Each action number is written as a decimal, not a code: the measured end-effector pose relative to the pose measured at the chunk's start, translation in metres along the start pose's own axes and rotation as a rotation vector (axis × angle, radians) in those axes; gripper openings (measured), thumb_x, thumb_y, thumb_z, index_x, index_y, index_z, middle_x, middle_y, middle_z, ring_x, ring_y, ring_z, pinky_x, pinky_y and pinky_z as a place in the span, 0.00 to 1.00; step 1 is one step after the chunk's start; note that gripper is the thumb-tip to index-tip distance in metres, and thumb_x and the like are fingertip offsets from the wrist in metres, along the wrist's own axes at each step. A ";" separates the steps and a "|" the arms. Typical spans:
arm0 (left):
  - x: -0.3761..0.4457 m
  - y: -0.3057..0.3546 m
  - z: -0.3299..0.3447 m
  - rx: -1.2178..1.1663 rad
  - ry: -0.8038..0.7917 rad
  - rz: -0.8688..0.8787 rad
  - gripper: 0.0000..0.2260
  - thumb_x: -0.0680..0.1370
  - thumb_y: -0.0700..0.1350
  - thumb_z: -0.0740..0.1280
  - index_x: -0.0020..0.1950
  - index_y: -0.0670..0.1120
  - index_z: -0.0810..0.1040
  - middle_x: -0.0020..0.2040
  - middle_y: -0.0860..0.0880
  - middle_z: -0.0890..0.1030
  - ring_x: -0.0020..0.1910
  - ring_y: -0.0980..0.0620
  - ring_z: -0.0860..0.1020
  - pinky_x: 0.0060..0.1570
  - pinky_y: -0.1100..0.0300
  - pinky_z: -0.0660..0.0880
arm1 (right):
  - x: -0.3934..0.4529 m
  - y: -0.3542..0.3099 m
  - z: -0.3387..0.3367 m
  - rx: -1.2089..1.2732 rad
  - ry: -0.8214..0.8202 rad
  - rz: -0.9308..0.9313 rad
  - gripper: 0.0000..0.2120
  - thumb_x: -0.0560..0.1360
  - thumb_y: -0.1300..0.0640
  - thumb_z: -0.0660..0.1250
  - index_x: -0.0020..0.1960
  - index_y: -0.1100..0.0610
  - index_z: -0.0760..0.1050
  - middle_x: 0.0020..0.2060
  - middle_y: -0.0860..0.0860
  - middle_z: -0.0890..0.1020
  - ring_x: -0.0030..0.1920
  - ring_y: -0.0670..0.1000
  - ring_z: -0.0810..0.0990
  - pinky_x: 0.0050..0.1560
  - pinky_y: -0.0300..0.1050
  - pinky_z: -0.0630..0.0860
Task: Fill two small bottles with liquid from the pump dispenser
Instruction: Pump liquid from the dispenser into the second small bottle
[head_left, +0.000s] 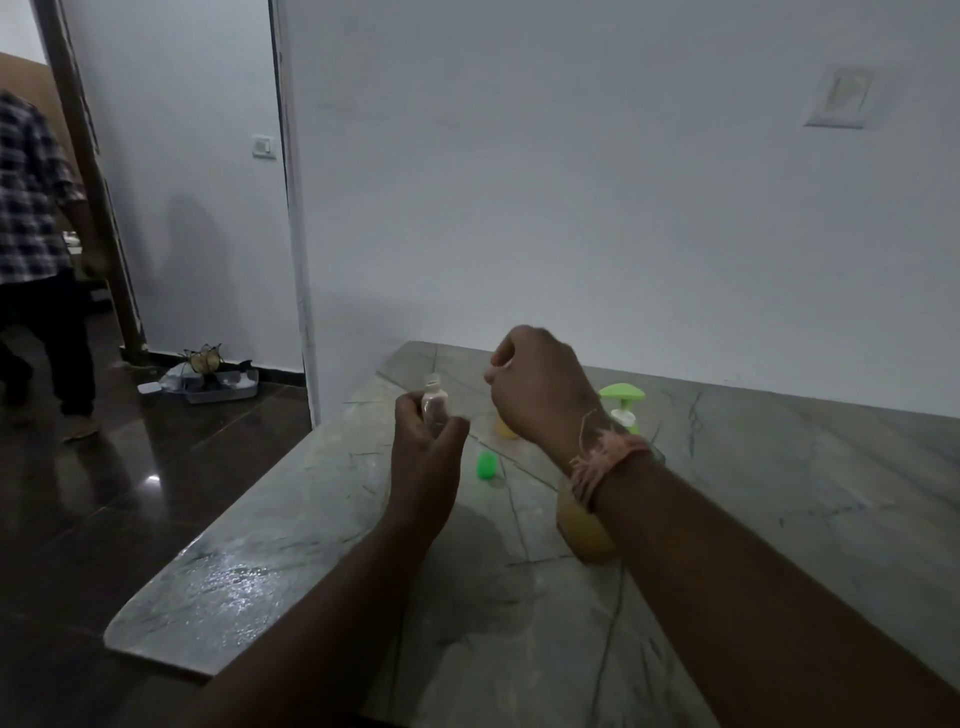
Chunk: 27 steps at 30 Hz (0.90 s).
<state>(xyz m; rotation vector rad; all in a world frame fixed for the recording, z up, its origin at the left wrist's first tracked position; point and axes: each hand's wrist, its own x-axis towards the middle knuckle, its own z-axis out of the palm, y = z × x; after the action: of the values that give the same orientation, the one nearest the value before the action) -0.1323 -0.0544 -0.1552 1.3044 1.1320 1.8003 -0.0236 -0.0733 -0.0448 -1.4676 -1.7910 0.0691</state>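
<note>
My left hand (426, 441) grips a small clear bottle (435, 402) upright above the marble table (779, 493); its neck shows no cap. My right hand (540, 384) hovers just right of and above it, fingers closed; what they pinch is hidden. Behind my right wrist stands the pump dispenser with its green pump head (622, 397). Its yellow body (584, 525) shows below my forearm. A small green cap (487, 464) sits on the table between my hands. Another yellow-filled small bottle (505, 428) is partly hidden behind my right hand.
The table's left edge (249, 519) drops to a dark glossy floor. A person in a checked shirt (31, 208) stands in the doorway at far left. A tray of clutter (213, 382) lies on the floor by the wall.
</note>
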 end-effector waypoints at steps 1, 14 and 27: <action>-0.002 0.001 0.000 0.015 -0.044 0.015 0.13 0.73 0.48 0.68 0.55 0.48 0.72 0.44 0.47 0.76 0.39 0.51 0.73 0.39 0.52 0.73 | 0.003 -0.004 -0.010 -0.002 0.005 -0.010 0.04 0.73 0.59 0.67 0.47 0.58 0.78 0.46 0.55 0.83 0.47 0.55 0.81 0.45 0.45 0.78; -0.031 0.007 0.019 0.215 -0.469 0.350 0.25 0.78 0.61 0.67 0.70 0.50 0.68 0.42 0.53 0.80 0.35 0.54 0.83 0.27 0.63 0.79 | 0.021 0.055 -0.077 0.233 -0.058 0.401 0.15 0.77 0.55 0.61 0.43 0.65 0.81 0.39 0.59 0.85 0.43 0.59 0.84 0.49 0.54 0.81; -0.039 0.010 0.022 0.282 -0.400 0.362 0.18 0.79 0.64 0.58 0.62 0.54 0.71 0.47 0.61 0.78 0.45 0.58 0.80 0.39 0.68 0.76 | 0.030 0.063 -0.065 0.126 -0.330 0.570 0.12 0.79 0.61 0.52 0.43 0.62 0.72 0.42 0.60 0.85 0.24 0.52 0.76 0.27 0.33 0.73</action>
<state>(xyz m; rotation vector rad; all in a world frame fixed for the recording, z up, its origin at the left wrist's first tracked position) -0.0992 -0.0860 -0.1591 2.0387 0.9925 1.5459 0.0655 -0.0547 -0.0166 -1.9100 -1.5185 0.7347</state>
